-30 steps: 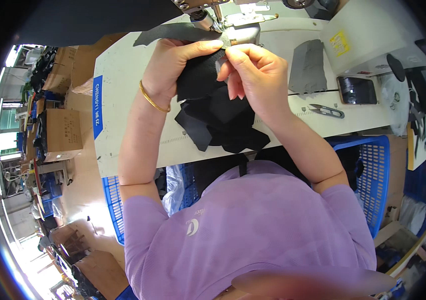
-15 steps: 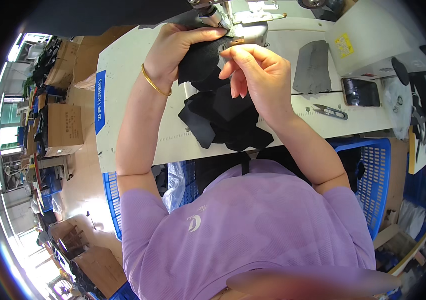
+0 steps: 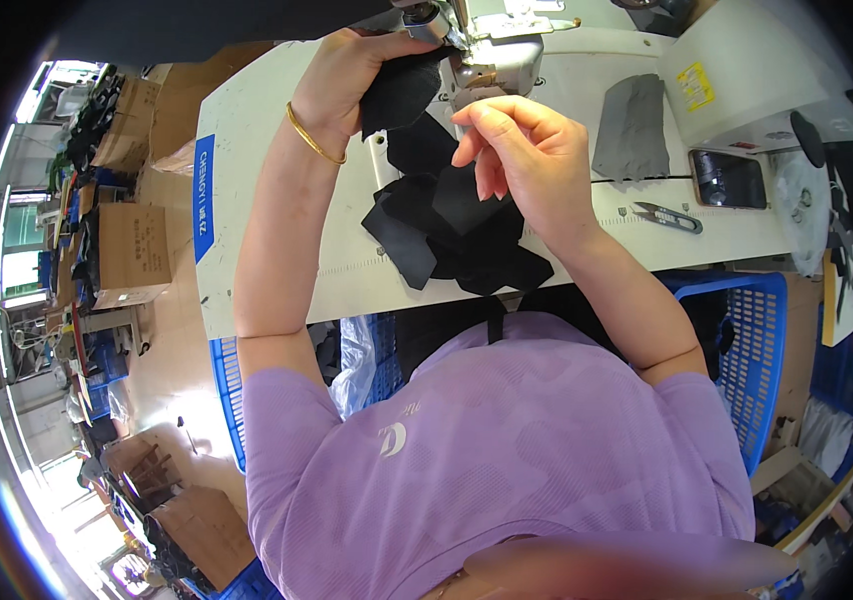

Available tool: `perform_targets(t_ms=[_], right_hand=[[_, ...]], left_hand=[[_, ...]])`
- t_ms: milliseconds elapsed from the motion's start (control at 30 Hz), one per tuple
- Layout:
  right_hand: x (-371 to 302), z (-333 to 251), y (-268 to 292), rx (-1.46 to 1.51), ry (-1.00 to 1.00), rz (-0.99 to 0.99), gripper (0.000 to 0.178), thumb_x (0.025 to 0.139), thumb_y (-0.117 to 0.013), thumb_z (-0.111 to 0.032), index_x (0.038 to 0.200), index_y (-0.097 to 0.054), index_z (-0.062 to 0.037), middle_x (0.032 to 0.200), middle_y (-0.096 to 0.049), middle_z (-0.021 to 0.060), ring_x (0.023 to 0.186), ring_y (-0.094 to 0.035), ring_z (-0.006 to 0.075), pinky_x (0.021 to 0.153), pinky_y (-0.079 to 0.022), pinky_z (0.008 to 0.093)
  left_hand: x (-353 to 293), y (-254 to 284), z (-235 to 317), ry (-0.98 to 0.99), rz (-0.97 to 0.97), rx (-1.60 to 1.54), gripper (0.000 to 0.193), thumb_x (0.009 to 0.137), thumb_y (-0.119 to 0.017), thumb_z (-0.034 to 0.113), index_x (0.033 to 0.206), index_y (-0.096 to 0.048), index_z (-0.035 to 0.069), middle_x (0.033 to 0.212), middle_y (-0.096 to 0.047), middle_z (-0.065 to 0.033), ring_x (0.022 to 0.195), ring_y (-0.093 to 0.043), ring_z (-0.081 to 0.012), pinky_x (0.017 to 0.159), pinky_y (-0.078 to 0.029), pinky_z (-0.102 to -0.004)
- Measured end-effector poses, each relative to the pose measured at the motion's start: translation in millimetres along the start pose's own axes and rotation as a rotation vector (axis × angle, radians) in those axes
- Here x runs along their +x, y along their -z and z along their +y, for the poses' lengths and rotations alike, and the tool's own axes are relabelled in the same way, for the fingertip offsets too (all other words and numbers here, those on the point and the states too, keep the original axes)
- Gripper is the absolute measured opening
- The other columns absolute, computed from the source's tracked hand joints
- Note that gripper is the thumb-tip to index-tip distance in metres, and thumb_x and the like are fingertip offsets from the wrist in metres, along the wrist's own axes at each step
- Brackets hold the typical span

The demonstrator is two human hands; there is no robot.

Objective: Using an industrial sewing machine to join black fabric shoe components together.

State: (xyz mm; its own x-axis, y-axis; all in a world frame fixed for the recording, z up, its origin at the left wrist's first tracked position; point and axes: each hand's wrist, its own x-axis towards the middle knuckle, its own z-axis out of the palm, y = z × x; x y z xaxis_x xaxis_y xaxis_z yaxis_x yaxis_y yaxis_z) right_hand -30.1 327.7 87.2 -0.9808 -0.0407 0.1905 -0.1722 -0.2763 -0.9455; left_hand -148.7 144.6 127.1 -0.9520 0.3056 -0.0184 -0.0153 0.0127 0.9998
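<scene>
My left hand [image 3: 347, 82] grips a black fabric piece [image 3: 402, 95] by its far edge, thumb on top, beside the needle area of a sewing machine [image 3: 495, 68]. The fingers under the cloth are hidden. My right hand [image 3: 529, 150] hovers to the right, just in front of the machine's metal bed. Its thumb and forefinger are pinched together and the other fingers curl in; anything between the tips is too small to make out. Below both hands lies an overlapping string of black fabric pieces [image 3: 447, 235], reaching the table's near edge.
On the white table [image 3: 277, 200] to the right are a grey fabric piece [image 3: 634, 128], thread snips [image 3: 669, 217] and a phone [image 3: 729, 180]. A blue plastic basket [image 3: 752, 350] stands below the right table edge. Cardboard boxes [image 3: 132, 250] sit on the floor at left.
My left hand has shifted slightly away from me with the black fabric piece. My right hand has drawn a little to the right, its fingertips farther from the cloth.
</scene>
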Motion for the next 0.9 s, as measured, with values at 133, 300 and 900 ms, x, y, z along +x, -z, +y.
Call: perform_targets(t_ms=[133,300,900], right_hand=[[-7.4,-1.1,7.9,-0.003,-0.027,0.011,0.02,0.095,-0.056,-0.015,0.091,-0.069,-0.0012,0.07,-0.068,0.0048,0.05,-0.057,0.0063,0.044,-0.04,0.0195],[-33.9,6.6,78.3,-0.912,0.402,0.086,0.012,0.087,-0.066,-0.011,0.094,-0.068,-0.0008,0.082,-0.068,0.0089,0.069,-0.064,0.0193,0.061,-0.049,0.029],[-99.1,-5.6,142.0,-0.916,0.113,0.133,0.014,0.091,-0.06,-0.008,0.1,-0.062,0.0025,0.081,-0.059,0.0118,0.067,-0.059,0.0244,0.062,-0.047,0.0322]], left_hand=[[1.9,5.1,-5.7,0.02,-0.039,-0.048,0.015,0.083,-0.068,0.005,0.096,-0.068,-0.001,0.084,-0.068,-0.0066,0.07,-0.066,-0.0109,0.063,-0.052,-0.0204],[-1.3,2.2,-3.2,0.065,-0.013,-0.045,0.019,0.086,-0.067,0.009,0.101,-0.068,-0.003,0.082,-0.069,-0.0069,0.067,-0.066,-0.0113,0.061,-0.053,-0.0213],[-91.8,-45.4,-34.1,-0.389,0.446,0.124,0.022,0.085,-0.074,0.008,0.101,-0.067,-0.005,0.095,-0.068,-0.0058,0.084,-0.061,-0.0116,0.078,-0.048,-0.0244]])
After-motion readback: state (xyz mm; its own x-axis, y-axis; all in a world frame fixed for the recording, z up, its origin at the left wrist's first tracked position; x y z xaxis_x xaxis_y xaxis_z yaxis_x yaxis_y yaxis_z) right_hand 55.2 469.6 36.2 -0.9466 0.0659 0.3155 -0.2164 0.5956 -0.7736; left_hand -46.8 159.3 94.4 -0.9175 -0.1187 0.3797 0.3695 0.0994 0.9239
